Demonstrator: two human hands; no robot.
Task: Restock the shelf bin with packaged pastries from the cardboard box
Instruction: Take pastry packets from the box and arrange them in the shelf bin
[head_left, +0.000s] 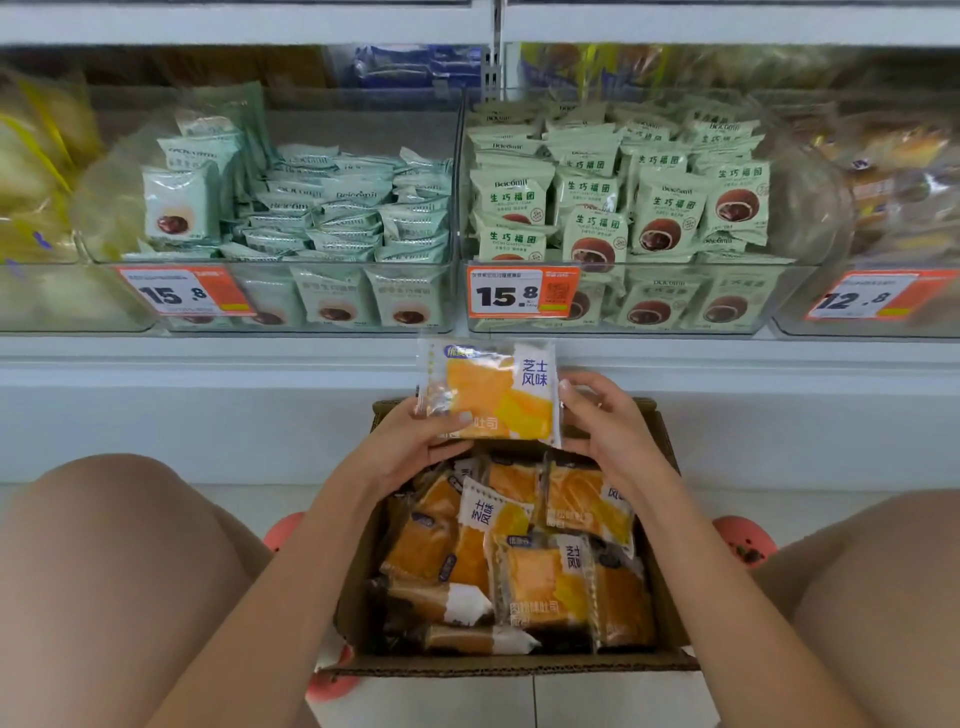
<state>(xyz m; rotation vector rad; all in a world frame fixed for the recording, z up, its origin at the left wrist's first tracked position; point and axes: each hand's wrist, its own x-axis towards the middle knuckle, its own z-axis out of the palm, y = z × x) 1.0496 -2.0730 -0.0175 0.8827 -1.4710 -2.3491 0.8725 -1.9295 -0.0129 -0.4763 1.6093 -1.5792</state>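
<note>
Both hands, left (402, 449) and right (610, 421), clamp fingers on one pastry (491, 392) at 12 o'clock above the box (667, 597), below the bins (613, 299) of green packets.

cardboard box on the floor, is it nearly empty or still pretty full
Still fairly full: the cardboard box holds many orange packaged pastries covering its bottom; one held packet is above it in both hands.

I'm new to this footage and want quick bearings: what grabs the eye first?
The orange pastry packet held up at center by both hands, left hand and right hand, above the cardboard box full of similar packets. Behind, shelf bins of green packs carry orange price tags.
</note>
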